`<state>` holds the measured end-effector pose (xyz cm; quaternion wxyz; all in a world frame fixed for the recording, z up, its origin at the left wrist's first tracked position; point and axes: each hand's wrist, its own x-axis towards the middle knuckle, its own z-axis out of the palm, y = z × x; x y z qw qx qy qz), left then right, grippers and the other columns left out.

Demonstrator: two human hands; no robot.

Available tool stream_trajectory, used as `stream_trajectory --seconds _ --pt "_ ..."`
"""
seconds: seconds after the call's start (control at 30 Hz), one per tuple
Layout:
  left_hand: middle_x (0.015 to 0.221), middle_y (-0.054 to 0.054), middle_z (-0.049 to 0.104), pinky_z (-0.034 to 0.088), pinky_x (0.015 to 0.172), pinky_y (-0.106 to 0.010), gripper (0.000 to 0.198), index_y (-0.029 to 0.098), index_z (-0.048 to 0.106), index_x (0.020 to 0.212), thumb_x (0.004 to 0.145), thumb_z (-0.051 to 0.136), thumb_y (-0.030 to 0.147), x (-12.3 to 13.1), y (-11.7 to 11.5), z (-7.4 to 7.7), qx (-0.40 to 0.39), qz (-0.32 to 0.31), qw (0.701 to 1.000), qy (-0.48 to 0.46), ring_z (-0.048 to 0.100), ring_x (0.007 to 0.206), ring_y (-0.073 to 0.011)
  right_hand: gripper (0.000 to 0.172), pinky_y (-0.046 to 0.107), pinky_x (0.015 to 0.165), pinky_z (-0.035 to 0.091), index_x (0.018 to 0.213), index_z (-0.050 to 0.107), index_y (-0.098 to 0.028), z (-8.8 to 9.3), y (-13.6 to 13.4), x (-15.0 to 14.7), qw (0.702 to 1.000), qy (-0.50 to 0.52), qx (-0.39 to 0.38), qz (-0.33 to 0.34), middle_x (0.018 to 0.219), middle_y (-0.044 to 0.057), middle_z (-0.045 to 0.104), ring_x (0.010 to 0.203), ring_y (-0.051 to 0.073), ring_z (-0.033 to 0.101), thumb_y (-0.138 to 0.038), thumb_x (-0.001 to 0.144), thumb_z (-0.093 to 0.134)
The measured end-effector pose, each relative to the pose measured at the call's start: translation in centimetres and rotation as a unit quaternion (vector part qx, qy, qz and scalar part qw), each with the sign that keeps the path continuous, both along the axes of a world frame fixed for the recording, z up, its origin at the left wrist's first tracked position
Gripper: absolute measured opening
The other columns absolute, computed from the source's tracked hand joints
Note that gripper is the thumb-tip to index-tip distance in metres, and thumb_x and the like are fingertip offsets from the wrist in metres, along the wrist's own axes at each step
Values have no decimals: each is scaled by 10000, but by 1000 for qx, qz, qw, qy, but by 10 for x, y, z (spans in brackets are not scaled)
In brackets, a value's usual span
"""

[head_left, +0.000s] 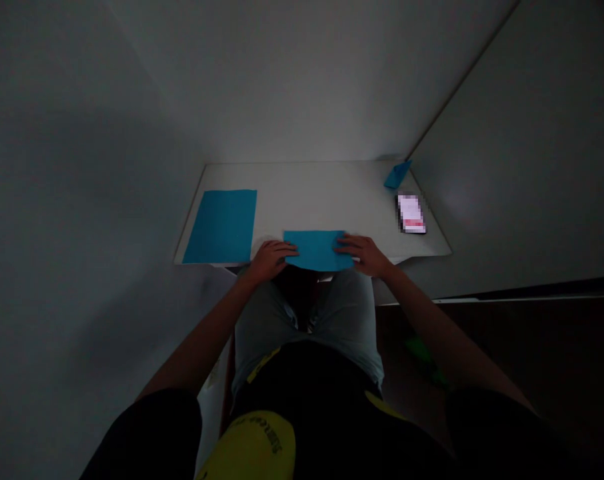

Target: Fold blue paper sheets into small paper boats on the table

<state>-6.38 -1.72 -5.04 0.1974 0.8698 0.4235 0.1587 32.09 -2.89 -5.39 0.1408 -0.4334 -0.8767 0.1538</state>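
Observation:
A blue sheet of paper (316, 249) lies at the table's front edge, its near edge curving slightly out over my lap. It looks shorter in depth than the other blue sheet, as though folded. My left hand (272, 259) grips its left edge with the fingers on top. At the right end, my right hand (366, 255) holds the paper, fingers slightly spread over the surface. Both thumbs are hard to make out in the dim light.
Another blue sheet (221, 227) lies flat on the left of the white table (307, 193). A small folded blue paper shape (397, 175) stands at the back right corner, behind a phone (411, 214) with a lit, blurred screen. Walls enclose the table.

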Motion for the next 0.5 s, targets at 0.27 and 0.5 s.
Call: stream_trajectory --seconds 0.27,0.5 --pt "914 -35 760 562 743 -296 385 199 740 1014 1031 604 559 17 40 32 -83 192 940 -271 699 829 -193 605 406 866 604 1139 769 -220 23 28 -28 930 304 -92 -184 1024 61 793 981 279 726 -758 1011 523" --pt "1069 -97 781 574 913 -360 234 169 751 1101 1043 608 345 40 55 8 -28 273 956 -109 731 934 -231 463 415 835 604 1301 711 -186 -13 63 -52 947 201 -41 -247 1099 106 782 845 247 695 -500 992 569"
